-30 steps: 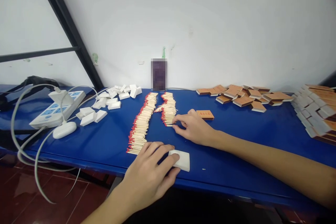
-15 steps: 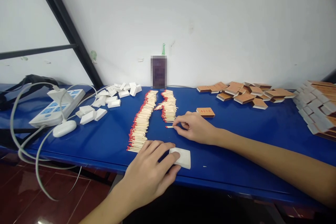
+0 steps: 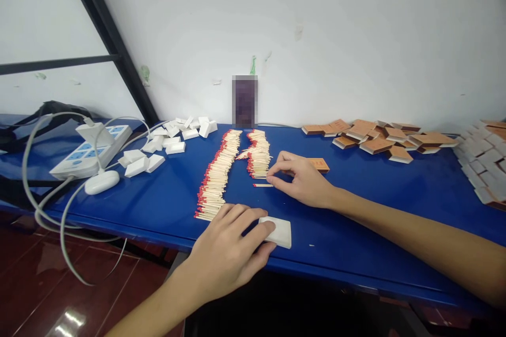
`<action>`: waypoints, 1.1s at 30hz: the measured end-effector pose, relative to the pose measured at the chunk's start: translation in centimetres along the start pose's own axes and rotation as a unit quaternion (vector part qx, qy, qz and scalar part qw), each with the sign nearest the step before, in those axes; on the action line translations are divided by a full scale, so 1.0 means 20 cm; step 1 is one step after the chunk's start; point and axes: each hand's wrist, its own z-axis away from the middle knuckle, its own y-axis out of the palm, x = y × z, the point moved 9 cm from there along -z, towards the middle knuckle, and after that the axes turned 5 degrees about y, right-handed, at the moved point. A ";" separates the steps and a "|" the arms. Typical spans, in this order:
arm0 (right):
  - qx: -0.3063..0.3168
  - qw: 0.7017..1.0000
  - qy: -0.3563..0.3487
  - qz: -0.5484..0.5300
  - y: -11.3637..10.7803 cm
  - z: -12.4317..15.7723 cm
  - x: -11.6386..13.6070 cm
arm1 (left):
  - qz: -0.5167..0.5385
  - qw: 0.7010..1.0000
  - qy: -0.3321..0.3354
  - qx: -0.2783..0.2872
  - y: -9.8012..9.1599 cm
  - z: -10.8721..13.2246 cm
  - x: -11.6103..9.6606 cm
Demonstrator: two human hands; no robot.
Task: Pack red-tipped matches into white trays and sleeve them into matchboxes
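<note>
White matchbox tray (image 3: 282, 234), head view: lies flat near the front edge of the blue table (image 3: 340, 242). Left hand (image 3: 229, 247) — half curled, thumb and fingers holding the tray's left end. Right hand (image 3: 302, 181) — thumb and forefinger set narrow beside the plain end of a single match (image 3: 261, 185); whether they grip it cannot be told. Single match: straight, red head pointing left, positioned just in front of the short match row (image 3: 259, 157). Long match row (image 3: 215, 181): located to the left, red heads leftward.
</note>
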 end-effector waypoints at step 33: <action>0.074 0.997 0.003 0.028 0.08 0.01 -0.01 | -0.009 1.000 0.002 0.000 -0.01 0.00 0.00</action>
